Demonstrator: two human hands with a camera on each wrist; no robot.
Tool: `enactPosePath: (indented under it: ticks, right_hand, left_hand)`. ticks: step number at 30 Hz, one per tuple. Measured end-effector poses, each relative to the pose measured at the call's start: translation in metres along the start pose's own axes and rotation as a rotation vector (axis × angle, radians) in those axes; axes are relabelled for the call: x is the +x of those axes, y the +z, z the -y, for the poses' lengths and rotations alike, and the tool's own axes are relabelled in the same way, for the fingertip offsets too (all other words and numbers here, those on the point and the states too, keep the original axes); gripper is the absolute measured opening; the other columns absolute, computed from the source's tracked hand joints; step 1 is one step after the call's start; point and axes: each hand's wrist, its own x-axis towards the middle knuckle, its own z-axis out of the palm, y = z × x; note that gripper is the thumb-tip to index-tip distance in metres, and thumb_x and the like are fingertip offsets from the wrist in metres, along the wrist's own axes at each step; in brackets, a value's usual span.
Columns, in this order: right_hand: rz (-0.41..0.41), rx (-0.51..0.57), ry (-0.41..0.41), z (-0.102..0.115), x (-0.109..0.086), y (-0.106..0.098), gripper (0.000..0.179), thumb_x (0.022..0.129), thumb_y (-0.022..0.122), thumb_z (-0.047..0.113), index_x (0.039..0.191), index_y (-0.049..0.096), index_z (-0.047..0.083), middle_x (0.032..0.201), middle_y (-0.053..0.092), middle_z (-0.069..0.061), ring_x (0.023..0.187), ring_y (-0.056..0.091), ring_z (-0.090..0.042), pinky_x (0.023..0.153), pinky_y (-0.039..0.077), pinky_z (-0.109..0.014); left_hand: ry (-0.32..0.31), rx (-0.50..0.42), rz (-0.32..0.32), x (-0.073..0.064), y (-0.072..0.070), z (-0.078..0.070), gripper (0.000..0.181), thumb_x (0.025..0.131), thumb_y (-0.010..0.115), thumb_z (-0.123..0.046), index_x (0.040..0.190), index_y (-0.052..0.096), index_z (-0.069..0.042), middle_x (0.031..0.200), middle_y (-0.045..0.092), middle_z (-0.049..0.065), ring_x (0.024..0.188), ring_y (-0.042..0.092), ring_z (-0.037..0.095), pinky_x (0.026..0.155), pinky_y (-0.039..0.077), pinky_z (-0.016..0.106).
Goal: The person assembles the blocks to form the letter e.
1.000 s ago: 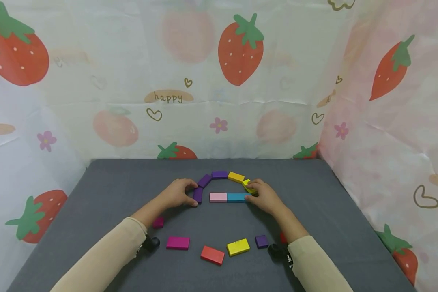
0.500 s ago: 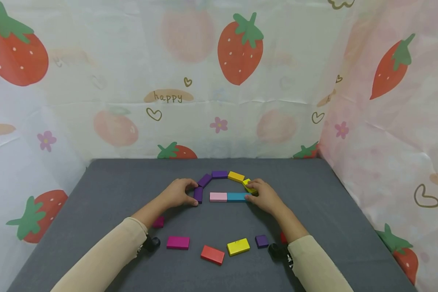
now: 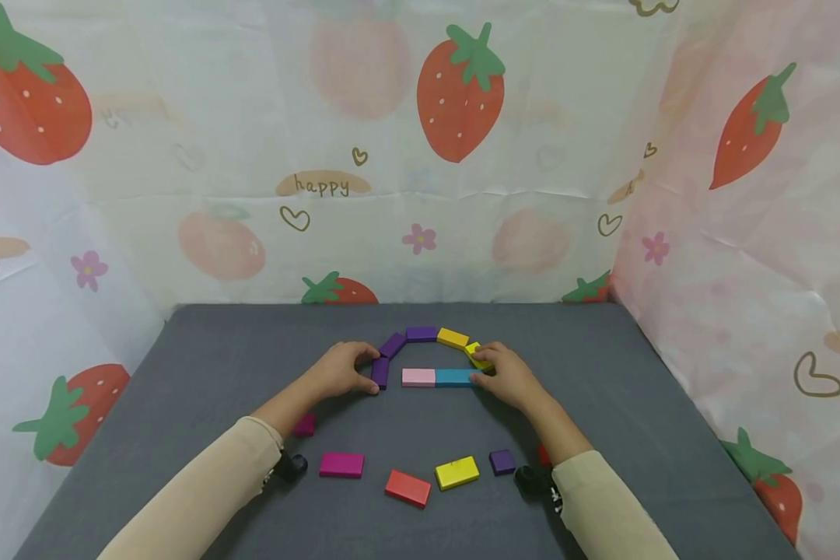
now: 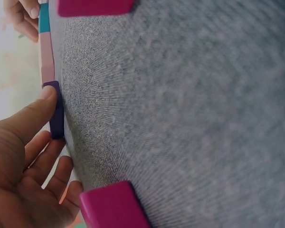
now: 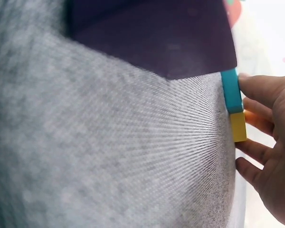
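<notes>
My left hand (image 3: 341, 369) pinches a purple block (image 3: 380, 374) at the left foot of a small arch; the thumb lies on it in the left wrist view. Above it, the arch runs on through two more purple blocks (image 3: 393, 345), then an orange-yellow block (image 3: 453, 338). On the right side, my right hand (image 3: 507, 378) holds its curled fingers round a yellow block (image 3: 471, 351), partly hidden by them. Its thumb touches the right end of a blue block (image 3: 453, 378). A pink block (image 3: 418, 378) adjoins the blue one inside the arch.
Nearer me lie a magenta block (image 3: 341, 465), a red block (image 3: 407, 488), a yellow block (image 3: 456, 473) and a small purple block (image 3: 502, 463). Another magenta piece (image 3: 304, 425) and a red piece (image 3: 544, 456) show beside the forearms. Grey cloth (image 3: 406, 428) covers the table.
</notes>
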Motion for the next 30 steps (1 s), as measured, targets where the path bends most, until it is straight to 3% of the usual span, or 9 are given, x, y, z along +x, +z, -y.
enactPosePath:
  ticks: [30]
  right_hand:
    - [0.004,0.002,0.002,0.0009,0.0014,0.0001,0.047,0.096,0.074,0.025,0.137,0.065,0.005,0.141,0.056,-0.015,0.131,0.054,-0.037,0.111,0.042,-0.053]
  left_hand:
    - [0.032,0.011,0.016,0.0011,-0.0018,0.0039,0.061,0.08,0.09,-0.028,0.133,0.066,-0.01,0.131,0.065,0.013,0.119,0.058,0.031,0.102,0.046,0.051]
